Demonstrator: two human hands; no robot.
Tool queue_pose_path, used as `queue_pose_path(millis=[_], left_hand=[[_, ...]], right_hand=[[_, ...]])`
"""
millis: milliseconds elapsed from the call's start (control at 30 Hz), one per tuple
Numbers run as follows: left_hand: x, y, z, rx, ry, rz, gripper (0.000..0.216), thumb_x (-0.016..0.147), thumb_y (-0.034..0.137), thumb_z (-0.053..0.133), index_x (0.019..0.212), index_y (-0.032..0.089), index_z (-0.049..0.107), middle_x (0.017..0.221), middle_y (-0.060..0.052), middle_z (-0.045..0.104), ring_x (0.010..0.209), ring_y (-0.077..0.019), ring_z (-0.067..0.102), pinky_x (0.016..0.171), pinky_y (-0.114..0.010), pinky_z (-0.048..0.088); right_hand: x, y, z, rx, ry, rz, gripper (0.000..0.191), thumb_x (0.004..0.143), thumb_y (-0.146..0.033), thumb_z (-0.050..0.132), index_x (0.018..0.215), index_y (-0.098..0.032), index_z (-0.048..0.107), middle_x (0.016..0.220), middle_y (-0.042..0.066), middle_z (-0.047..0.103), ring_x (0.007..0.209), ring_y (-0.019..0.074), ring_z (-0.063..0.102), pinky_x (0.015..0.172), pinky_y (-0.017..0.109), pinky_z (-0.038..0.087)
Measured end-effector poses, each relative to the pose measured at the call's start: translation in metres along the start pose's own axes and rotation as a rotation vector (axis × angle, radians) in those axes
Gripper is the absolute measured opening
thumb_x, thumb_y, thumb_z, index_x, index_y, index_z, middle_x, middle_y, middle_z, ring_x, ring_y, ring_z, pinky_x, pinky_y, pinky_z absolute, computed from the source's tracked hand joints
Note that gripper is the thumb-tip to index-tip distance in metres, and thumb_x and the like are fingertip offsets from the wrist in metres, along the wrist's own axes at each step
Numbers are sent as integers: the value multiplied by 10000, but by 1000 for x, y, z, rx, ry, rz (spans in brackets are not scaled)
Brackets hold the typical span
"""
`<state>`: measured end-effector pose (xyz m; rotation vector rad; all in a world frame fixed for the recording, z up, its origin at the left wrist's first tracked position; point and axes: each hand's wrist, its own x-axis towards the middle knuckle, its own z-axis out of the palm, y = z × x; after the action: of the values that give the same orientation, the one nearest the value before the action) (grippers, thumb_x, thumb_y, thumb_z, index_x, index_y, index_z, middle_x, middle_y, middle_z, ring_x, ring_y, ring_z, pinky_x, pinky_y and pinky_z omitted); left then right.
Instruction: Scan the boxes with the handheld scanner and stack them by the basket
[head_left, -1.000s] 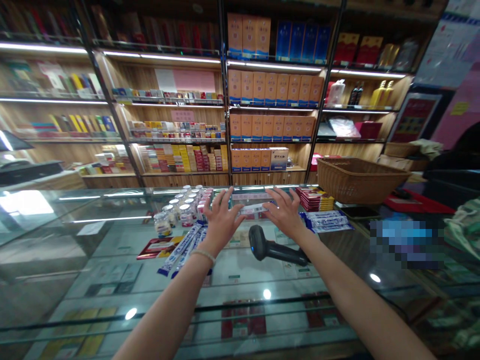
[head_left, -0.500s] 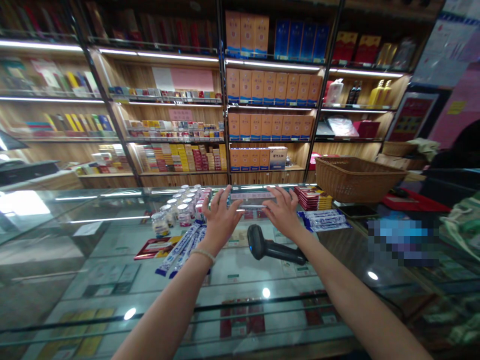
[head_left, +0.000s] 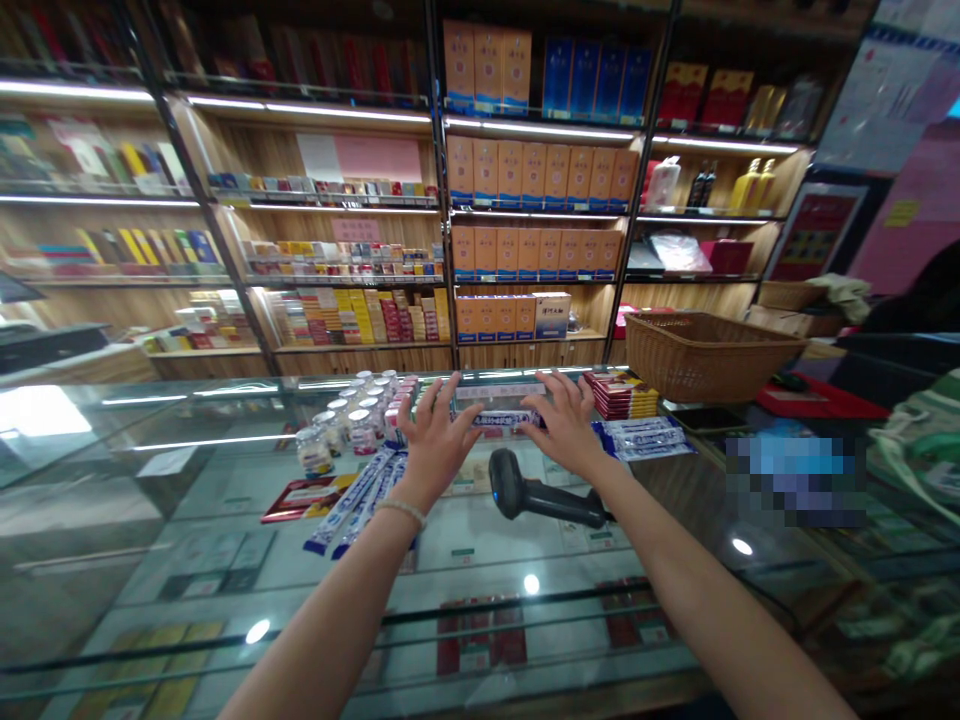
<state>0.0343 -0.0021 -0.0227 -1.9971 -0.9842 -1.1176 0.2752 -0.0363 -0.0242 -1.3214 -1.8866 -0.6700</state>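
Note:
Both arms reach across a glass counter (head_left: 187, 500). My left hand (head_left: 433, 440) and my right hand (head_left: 566, 428) have their fingers spread and bracket a long flat carton (head_left: 501, 417) lying among similar cartons near the counter's far edge. Each hand presses on one end of it, thumbs toward the middle. A black barcode scanner (head_left: 544, 490) lies on the glass just below my right hand. Long blue-and-white cartons (head_left: 360, 497) lie beside my left wrist.
Small white-capped jars (head_left: 349, 420) cluster left of my hands. A stack of red packs (head_left: 626, 393), blue-white packets (head_left: 645, 437) and a wicker basket (head_left: 709, 355) stand to the right. Lit shelves of boxes (head_left: 536, 180) fill the back wall.
The view has shifted slightly. Both hands stay at the carton's ends; the carton has dropped a little lower between them since half a second ago.

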Motion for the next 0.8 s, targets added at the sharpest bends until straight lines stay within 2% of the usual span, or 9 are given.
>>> queue_pose_path(millis=[67,167,433,633,800], left_hand=[[0,1,-1,2,-3,-4,230,903,465,691,1093,343,732,1595,-66,485,1442,-328,427,1230,-609,85],[1,3,-2,-6,-16,-14,230,901,463,693,1093,344,735,1600,-61,478,1447,-330,421,1233,-612,80],[7,2,-3,-6,-34,2,217,872,458,726,1051,336,739,1607,-56,469,1452,-345,417,1231,-641,55],[26,5,-12,-21,-46,25,227,871,473,725,1055,340,739,1615,-41,457,1473,-348,390,1236,-642,64],[44,23,-18,-57,-71,53,243,854,450,751,1067,337,735,1624,-45,443,1485,-352,369,1231,-665,63]], right_hand=[[-1,2,-1,-34,5,-37,328,942,-505,620,1176,-277,652,1547,111,470,1495,304,288,1240,584,70],[-1,3,-1,-77,6,-58,317,926,-495,648,1157,-278,658,1547,111,470,1495,311,289,1241,593,58],[5,8,-6,-65,-51,11,317,894,-475,707,1161,-305,695,1581,103,418,1513,338,247,1218,634,87],[15,22,-16,9,-27,53,309,861,-453,751,1139,-323,714,1591,83,393,1513,345,241,1207,645,140],[14,42,-32,37,8,71,258,897,-465,706,1122,-343,731,1577,66,396,1510,334,234,1214,633,130]])
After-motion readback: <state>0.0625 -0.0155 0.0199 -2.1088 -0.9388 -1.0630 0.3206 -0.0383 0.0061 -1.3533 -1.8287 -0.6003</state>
